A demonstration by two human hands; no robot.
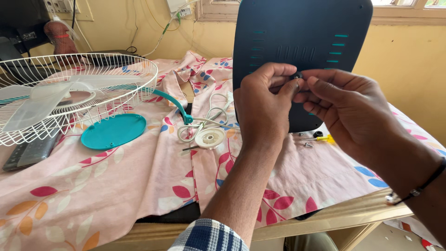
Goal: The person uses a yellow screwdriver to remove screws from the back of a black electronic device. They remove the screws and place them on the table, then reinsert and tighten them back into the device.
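While both hands' fingers [290,86] pinch, a black knob [296,75] sits between.

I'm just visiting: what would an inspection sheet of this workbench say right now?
Surface: wooden table under a pink floral cloth.
Job's things: dark panel stood upright; small black knob.
Clutter: white fan grille, teal disc, white round part, yellow screwdriver.
Grippers: left hand and right hand both pinch the knob.
Cables: white cord coiled on the cloth.
Surroundings: yellow wall.
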